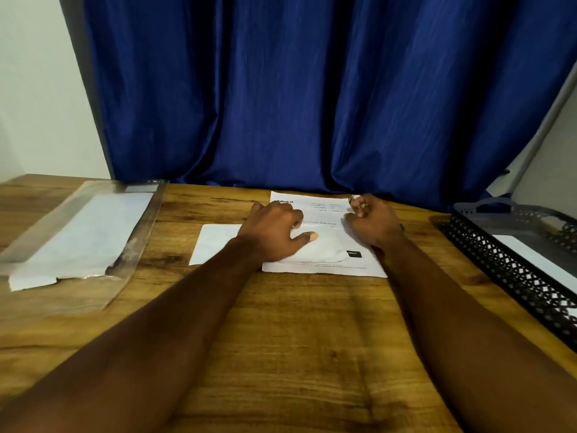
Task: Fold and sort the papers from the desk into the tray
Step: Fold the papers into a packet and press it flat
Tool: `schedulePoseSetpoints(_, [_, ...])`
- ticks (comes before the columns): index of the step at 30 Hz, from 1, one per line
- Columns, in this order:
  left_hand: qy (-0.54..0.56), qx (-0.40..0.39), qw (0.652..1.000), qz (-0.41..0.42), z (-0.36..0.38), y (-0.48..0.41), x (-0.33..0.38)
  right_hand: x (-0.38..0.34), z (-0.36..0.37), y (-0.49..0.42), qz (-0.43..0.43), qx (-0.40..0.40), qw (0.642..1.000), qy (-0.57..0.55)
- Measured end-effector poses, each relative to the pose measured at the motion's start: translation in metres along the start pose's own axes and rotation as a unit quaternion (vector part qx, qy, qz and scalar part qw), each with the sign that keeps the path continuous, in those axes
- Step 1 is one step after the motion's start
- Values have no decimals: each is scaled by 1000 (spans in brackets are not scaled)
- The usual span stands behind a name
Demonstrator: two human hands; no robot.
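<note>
A white printed sheet [324,260] lies flat in the middle of the wooden desk, its far edge by the curtain. My left hand [274,229] rests on its left half, fingers spread, thumb pressed on the paper. My right hand [371,220] is at the sheet's far right corner, fingers curled around that corner. A smaller blank white paper [215,245] pokes out from under the sheet's left side. The black mesh tray [499,264] stands at the right edge with a white paper [530,254] inside.
A clear plastic sleeve [78,235] holding white paper lies at the left of the desk [296,339]. A blue curtain [312,89] hangs right behind the desk's far edge. A grey handle-like object sits in the tray's far end.
</note>
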State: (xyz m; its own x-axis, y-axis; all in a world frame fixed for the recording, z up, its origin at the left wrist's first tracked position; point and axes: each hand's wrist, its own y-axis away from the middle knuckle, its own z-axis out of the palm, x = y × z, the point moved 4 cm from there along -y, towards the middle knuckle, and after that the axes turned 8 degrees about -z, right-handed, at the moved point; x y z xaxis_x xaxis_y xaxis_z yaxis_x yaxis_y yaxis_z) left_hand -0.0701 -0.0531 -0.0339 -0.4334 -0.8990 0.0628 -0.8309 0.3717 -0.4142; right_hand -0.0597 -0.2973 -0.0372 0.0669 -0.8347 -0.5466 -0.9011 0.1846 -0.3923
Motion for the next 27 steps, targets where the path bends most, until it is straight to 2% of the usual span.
schedulePoseSetpoints(4, [-5,18,1000,-13,-1,-3,-4,4,1,-21,42,-6,999,34])
schedulePoseSetpoints(12, [0,64,998,-28,-1,-5,-5,1,12,-48,69,-39,990,113])
schedulePoseSetpoints(15, [5,80,996,-41,0,-7,-8,3,13,-53,60,-10,990,123])
schedulePoseSetpoints(18, [8,101,994,-48,-1,-7,-8,-1,12,-54,10,16,992,126])
schedulePoseSetpoints(20, [19,100,993,-51,-1,-6,-8,-11,14,-53,-45,15,996,74])
schedulePoseSetpoints(22, [41,82,994,-61,1,-6,-9,-24,16,-45,-61,12,998,-33])
schedulePoseSetpoints(24, [67,74,992,-72,1,-5,-10,-41,16,-32,-88,8,988,-128])
schedulePoseSetpoints(27, [142,88,980,-104,-2,-2,-17,-69,19,-7,-152,-54,965,-205])
